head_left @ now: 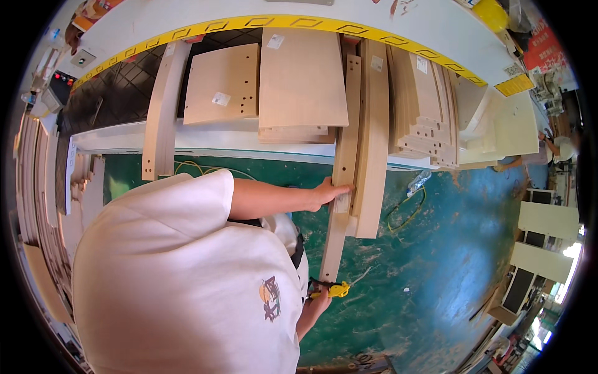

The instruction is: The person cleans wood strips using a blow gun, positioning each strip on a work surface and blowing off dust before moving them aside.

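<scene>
Already, holes pierce the narrow board [346, 146] gripped by the left hand [326, 193]; the right hand [319, 303] clasps a yellow air gun [339, 290]. Stacked panels [423, 93] beyond the left fingers lie untouched.

Can't read any txt. Blurred wht. labels [377, 63] on boards [372, 137], beyond left fingers [342, 189]; dk. slanted boxes [305, 23] on yel. strip [274, 21], farther up; yel. sign [515, 85], up & right, too sm.
</scene>
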Tool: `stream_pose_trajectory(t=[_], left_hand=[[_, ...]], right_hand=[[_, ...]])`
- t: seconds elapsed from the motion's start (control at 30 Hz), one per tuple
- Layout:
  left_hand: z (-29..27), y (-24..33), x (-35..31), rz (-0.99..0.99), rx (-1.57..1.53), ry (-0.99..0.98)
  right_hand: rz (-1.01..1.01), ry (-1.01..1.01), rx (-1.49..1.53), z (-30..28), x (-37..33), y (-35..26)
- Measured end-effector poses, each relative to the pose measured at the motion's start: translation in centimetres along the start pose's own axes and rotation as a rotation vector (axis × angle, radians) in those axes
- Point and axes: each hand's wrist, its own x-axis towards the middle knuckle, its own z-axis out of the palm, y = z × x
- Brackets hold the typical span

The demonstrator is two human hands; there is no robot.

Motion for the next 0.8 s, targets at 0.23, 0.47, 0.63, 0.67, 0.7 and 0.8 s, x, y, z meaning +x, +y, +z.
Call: stream_pose_trajectory(t=[0.23, 0.47, 0.63, 0.67, 0.7, 0.8], left_hand=[[1.1, -3.6, -4.9, -0.091, 0.067, -0.132], [1.1, -6.2, -6.9, -0.176, 0.143, -0.251], [1.4, -8.1, -8.2, -0.237, 0.234, -0.265], [1.5, -8.1, -8.4, -0.233, 0.235, -0.263], [1.8, -8.6, -8.6, -0.267, 0.25, -0.25], [2.3, -10.0, -9.1, -0.336, 0.27, -0.259]], right_hand=[[-0.027, 0.08, -0.01, -2.4, -1.7, -0.7], [-0.073, -0.055, -0.092, 2.1, -0.6, -1.9], [-0.038, -0.165, -0.118, 2.0, 0.6, -0.7], [-0.061, -0.177, -0.115, 2.1, 0.5, -0.7], [-0.061, -0.178, -0.117, 2.0, 0.4, -0.7], [-0.011, -0.177, -0.098, 1.8, 0.0, -1.0]])
